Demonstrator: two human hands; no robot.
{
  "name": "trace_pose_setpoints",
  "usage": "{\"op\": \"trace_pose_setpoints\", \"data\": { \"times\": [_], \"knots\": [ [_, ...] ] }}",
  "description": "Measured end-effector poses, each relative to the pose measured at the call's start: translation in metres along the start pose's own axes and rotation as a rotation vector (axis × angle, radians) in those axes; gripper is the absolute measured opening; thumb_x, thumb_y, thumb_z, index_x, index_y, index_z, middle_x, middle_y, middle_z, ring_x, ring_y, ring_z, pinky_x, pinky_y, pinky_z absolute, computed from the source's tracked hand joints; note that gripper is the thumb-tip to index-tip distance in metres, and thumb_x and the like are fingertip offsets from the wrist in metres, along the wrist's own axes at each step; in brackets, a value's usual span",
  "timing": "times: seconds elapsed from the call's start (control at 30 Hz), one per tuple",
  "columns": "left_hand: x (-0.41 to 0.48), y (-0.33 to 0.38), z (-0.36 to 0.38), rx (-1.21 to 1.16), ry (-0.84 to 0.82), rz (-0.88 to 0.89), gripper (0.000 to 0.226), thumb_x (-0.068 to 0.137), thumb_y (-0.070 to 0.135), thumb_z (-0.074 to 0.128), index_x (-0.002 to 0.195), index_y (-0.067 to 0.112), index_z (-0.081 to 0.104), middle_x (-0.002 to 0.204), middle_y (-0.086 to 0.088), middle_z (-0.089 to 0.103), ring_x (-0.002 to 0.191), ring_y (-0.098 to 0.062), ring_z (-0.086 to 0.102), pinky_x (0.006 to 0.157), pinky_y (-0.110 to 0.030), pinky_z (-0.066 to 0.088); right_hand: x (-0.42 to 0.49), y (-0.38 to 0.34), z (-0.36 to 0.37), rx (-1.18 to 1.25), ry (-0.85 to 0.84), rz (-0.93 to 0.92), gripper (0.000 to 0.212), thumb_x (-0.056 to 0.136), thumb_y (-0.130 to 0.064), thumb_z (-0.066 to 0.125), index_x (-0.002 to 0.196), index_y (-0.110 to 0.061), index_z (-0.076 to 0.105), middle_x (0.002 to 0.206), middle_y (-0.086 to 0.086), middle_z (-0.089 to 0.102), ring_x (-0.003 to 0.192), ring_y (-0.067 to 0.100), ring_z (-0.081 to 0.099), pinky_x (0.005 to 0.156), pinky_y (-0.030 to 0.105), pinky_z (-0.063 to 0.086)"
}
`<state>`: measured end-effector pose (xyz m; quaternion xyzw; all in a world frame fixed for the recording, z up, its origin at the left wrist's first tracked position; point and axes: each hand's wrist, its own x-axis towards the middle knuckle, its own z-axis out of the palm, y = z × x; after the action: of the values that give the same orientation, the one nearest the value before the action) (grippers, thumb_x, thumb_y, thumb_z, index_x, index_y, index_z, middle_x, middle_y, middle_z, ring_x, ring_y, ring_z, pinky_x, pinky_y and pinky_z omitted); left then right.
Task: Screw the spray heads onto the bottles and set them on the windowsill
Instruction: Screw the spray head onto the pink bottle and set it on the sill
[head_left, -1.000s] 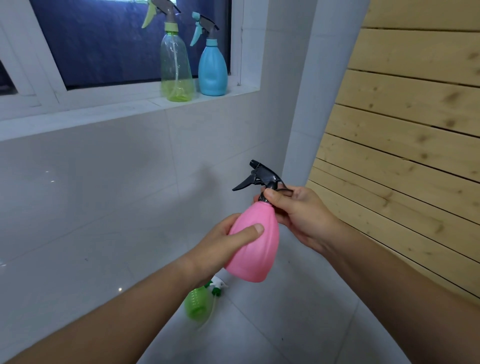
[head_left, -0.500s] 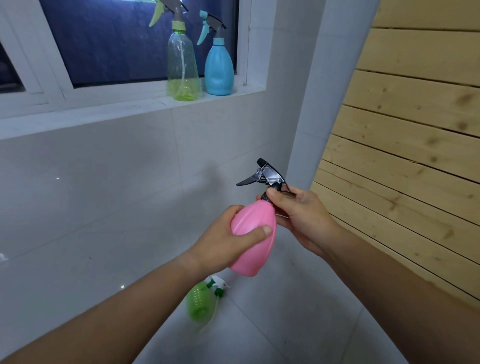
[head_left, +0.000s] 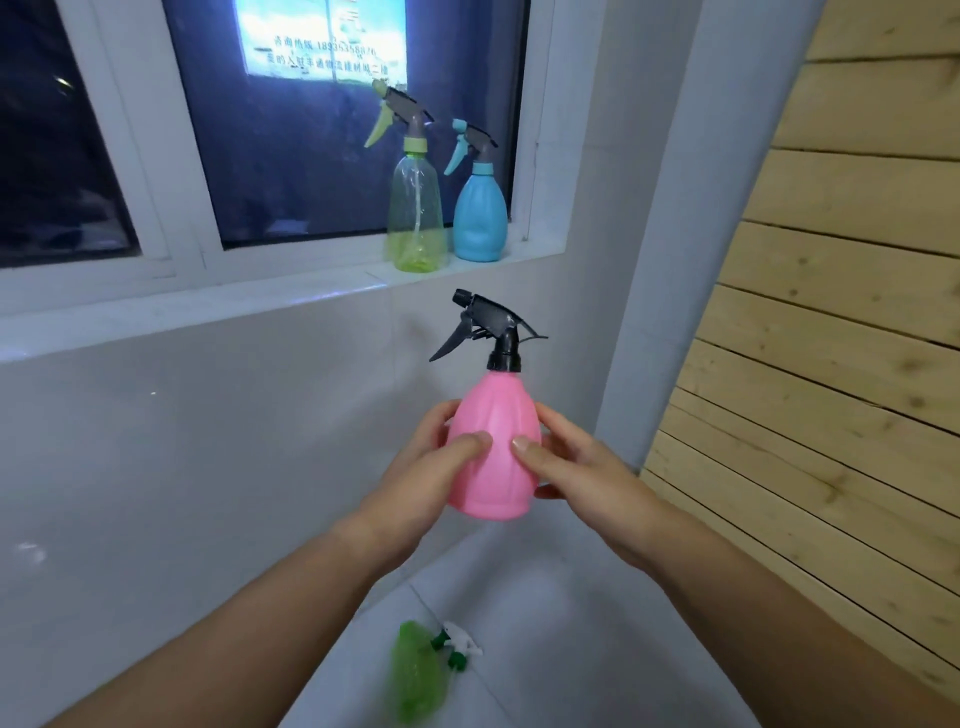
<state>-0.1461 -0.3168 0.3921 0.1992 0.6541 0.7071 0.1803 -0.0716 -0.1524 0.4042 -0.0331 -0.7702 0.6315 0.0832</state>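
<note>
I hold a pink bottle (head_left: 493, 415) upright in front of me, below the windowsill (head_left: 291, 296). A black spray head (head_left: 488, 325) sits on its neck, nozzle pointing left. My left hand (head_left: 421, 473) grips the bottle's left side and my right hand (head_left: 571, 467) its right side, both thumbs on the front. On the sill stand a clear green bottle (head_left: 415, 218) and a blue bottle (head_left: 479, 213), each with a spray head on top. A green bottle (head_left: 415, 670) lies on the floor with a white and green spray head (head_left: 460, 649) at its neck.
A white tiled wall runs under the window. The window frame's right jamb (head_left: 540, 156) stands just right of the blue bottle. A white column (head_left: 691, 208) and a wooden slat wall (head_left: 831, 338) close off the right side. Sill left of the green bottle is bare.
The pink bottle has been raised and turned upright. My right hand has come off the black spray head and down onto the bottle's body. The view has tilted up toward the window.
</note>
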Motion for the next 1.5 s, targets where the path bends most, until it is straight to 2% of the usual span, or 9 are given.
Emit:
{"op": "trace_pose_setpoints", "data": {
  "times": [0.13,0.3,0.5,0.73,0.87,1.03,1.23,1.37,1.5],
  "knots": [
    [0.022,0.034,-0.031,0.058,0.046,0.132,0.049,0.09,0.016,0.068,0.137,0.022,0.053,0.128,0.001,0.066,0.113,-0.018,0.066,0.089,-0.032,0.054,0.043,-0.031,0.012,-0.048,-0.019,-0.082,0.05,0.094,-0.035,0.06,0.14,-0.046,0.044,0.115,0.004,0.067,0.109,0.019,0.065,0.095,0.038,0.053],
    [0.057,0.091,-0.073,0.188,0.167,0.247,0.053,0.088,0.014,0.073,0.135,0.024,0.05,0.117,0.007,0.065,0.102,-0.01,0.066,0.071,-0.018,0.053,0.114,-0.077,0.038,-0.015,0.033,-0.195,0.053,0.093,-0.027,0.061,0.143,-0.037,0.045,0.124,0.009,0.063,0.109,0.021,0.066,0.095,0.04,0.056],
    [0.099,0.135,-0.116,0.306,0.283,0.321,0.064,0.085,0.02,0.076,0.142,0.02,0.047,0.127,-0.005,0.062,0.108,-0.023,0.064,0.074,-0.029,0.056,0.179,-0.112,0.071,0.056,0.119,-0.262,0.03,0.092,-0.022,0.062,0.121,-0.02,0.054,0.117,0.009,0.07,0.103,0.022,0.07,0.094,0.043,0.056],
    [0.134,0.136,-0.154,0.317,0.335,0.243,0.068,0.082,0.024,0.08,0.143,0.018,0.049,0.129,-0.012,0.063,0.11,-0.03,0.065,0.079,-0.041,0.061,0.225,-0.112,0.091,-0.02,0.097,-0.259,0.042,0.092,-0.022,0.063,0.134,-0.021,0.056,0.115,0.011,0.071,0.103,0.023,0.068,0.093,0.044,0.056],
    [0.145,0.136,-0.163,0.328,0.353,0.242,0.07,0.084,0.025,0.079,0.146,0.018,0.046,0.129,-0.008,0.062,0.111,-0.029,0.063,0.078,-0.034,0.057,0.24,-0.112,0.097,-0.039,0.096,-0.276,0.044,0.093,-0.019,0.062,0.137,-0.019,0.054,0.115,0.012,0.071,0.101,0.023,0.07,0.092,0.041,0.057],
    [0.154,0.131,-0.173,0.319,0.347,0.225,0.071,0.084,0.027,0.078,0.147,0.021,0.045,0.132,-0.009,0.062,0.113,-0.031,0.064,0.096,-0.048,0.056,0.254,-0.111,0.101,-0.043,0.098,-0.275,0.048,0.092,-0.02,0.063,0.14,-0.018,0.053,0.117,0.01,0.072,0.102,0.022,0.07,0.092,0.041,0.057],
    [0.164,0.128,-0.174,0.342,0.398,0.228,0.072,0.084,0.029,0.078,0.148,0.023,0.044,0.134,-0.009,0.061,0.114,-0.031,0.064,0.097,-0.048,0.055,0.263,-0.109,0.106,-0.069,0.111,-0.295,0.049,0.094,-0.02,0.06,0.142,-0.019,0.05,0.12,0.011,0.07,0.106,0.022,0.068,0.095,0.041,0.055],
    [0.165,0.127,-0.173,0.362,0.425,0.215,0.078,0.084,0.032,0.078,0.151,0.021,0.038,0.14,-0.01,0.058,0.119,-0.031,0.061,0.101,-0.048,0.053,0.26,-0.106,0.106,-0.094,0.138,-0.299,0.05,0.094,-0.021,0.061,0.142,-0.018,0.048,0.121,0.01,0.068,0.094,0.013,0.067,0.088,0.029,0.056],
    [0.156,0.126,-0.17,0.4,0.501,0.206,0.096,0.079,0.041,0.081,0.156,0.022,0.027,0.149,-0.011,0.048,0.128,-0.032,0.055,0.105,-0.054,0.048,0.246,-0.102,0.098,-0.116,0.198,-0.281,0.049,0.092,-0.029,0.063,0.139,-0.02,0.051,0.119,0.005,0.067,0.096,0.009,0.066,0.089,0.023,0.051]
  ]
}}
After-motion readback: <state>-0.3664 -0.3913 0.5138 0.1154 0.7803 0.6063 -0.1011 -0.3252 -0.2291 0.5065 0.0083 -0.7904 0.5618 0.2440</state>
